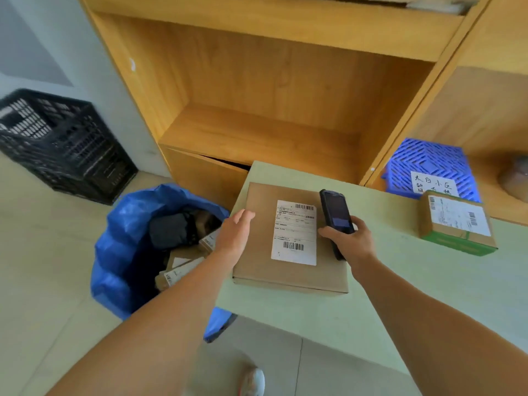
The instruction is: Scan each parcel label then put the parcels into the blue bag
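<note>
**Flat carton under the scanner, bag waiting at the left**

The left hand (235, 234) is resting open on the left edge of the flat cardboard parcel (288, 238), which is lying on the pale green tabletop (371, 295) near its left corner. The right hand (347, 241) is gripping the handheld scanner (335, 215) just beside the shipping label (294, 232). The parcel is looking stiff and probably light (thin, broad), so gripping both side edges should suit. The blue bag (128, 252), already holding parcels, is standing open just left of the tabletop. A smaller green-trimmed box (457, 224) is sitting well apart at right, a black crate (63, 144) behind; nothing is blocking the path.
</note>
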A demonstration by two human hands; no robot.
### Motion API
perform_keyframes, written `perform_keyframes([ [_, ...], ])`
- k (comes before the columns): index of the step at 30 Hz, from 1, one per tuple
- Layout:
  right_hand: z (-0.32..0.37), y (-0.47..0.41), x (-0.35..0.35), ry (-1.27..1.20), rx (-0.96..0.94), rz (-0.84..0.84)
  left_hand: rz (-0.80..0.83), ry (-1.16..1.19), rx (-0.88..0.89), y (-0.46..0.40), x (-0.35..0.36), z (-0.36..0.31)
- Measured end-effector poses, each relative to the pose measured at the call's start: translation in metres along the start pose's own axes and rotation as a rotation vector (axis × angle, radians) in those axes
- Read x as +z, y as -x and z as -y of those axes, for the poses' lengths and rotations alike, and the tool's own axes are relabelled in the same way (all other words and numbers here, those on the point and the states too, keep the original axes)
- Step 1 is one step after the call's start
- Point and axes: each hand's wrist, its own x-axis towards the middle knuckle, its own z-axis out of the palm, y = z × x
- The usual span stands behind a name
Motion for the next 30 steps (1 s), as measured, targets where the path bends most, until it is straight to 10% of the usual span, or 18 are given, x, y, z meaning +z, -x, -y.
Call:
perform_keyframes([
  [15, 0.043, 0.03, 0.296, 0.275, -0.11, 0.545, -0.523, 0.236, -0.331, -0.052, -0.227, 0.128],
  [30, 0.031, -0.005, 0.354, 0.273, -0.057, 0.559, -0.457, 0.214, -0.498, -0.126, -0.247, 0.189],
])
